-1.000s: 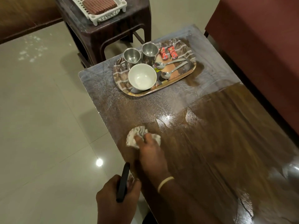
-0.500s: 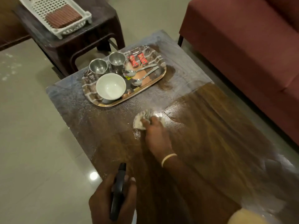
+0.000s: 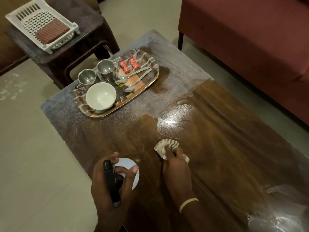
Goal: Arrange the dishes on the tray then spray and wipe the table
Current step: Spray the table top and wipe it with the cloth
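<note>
**Wiping toward the tray end, sprayer in the other hand**

We see the right hand [image 3: 175,158] pressing a crumpled cloth [image 3: 167,146] onto the desk [image 3: 234,131], fingers curled over it and bunching it against the wood. The left hand [image 3: 108,181] is wrapped round the black head of a spray bottle [image 3: 112,178], one finger stretched forward over the pale round body below it; the bottle hovers at the near edge of the desk, half over the floor.

The tray [image 3: 150,81] sits at the far end, already carrying a white bowl [image 3: 101,96], two steel cups [image 3: 96,72], two spoons [image 3: 133,79] and two red sachets [image 3: 129,64], so we judge the arranging done. A misted, streaky film covers the far end around the tray, while the wood near the cloth looks dark and glossy. We take the wiping to be partway along.

What worries us:
- The unwiped film runs right up to the tray. A broad stroke could knock its rim and rattle the cups or shove it toward the far edge.
- The patch under the tray will stay unwiped unless it is lifted.
- The cloth is a small wad, so it may only smear the wet film.
- A stray squeeze of the bottle would mist the floor tiles.
</note>
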